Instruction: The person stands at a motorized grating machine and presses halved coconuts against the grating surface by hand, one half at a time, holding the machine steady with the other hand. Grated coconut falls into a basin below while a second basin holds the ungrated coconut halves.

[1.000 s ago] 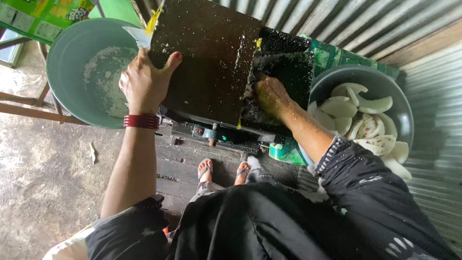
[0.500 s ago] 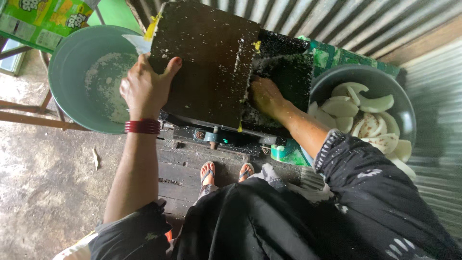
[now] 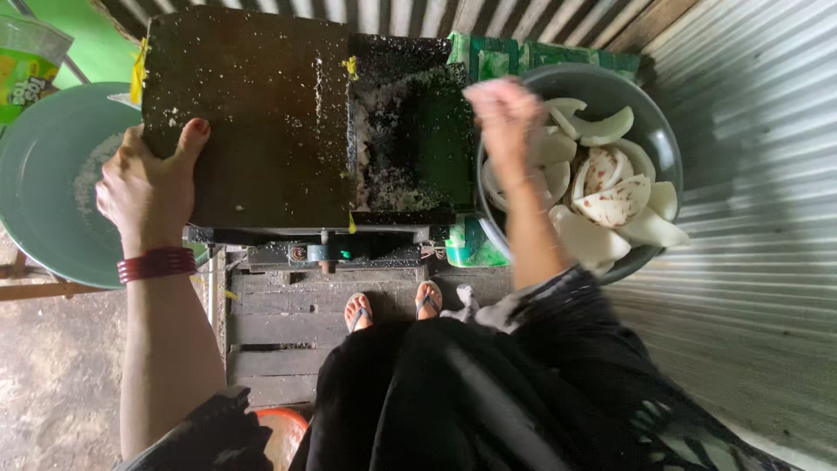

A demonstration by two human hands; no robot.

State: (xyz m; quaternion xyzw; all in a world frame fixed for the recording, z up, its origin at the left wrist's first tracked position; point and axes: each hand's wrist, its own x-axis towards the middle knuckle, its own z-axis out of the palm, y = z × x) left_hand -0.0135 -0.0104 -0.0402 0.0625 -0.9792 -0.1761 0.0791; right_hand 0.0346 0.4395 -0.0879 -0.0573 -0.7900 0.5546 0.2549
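Gripping the left edge of the dark grating machine (image 3: 253, 122), the left hand (image 3: 144, 183) has its thumb up on the flat lid and its fingers curled round the side. Its wrist wears a red band (image 3: 157, 263). Right of the machine, the right hand (image 3: 506, 118) is blurred above the near rim of the grey bowl (image 3: 663, 139), and I cannot tell if its fingers are spread or pinching anything. White coconut pieces (image 3: 610, 196) lie piled in that bowl. Left of the machine sits a green basin (image 3: 35, 201) with white shreds (image 3: 87, 174) in it. White bits speckle the machine's open chute (image 3: 401, 131). Below the machine, two feet in sandals (image 3: 392, 305) stand on wooden planks (image 3: 279, 331).
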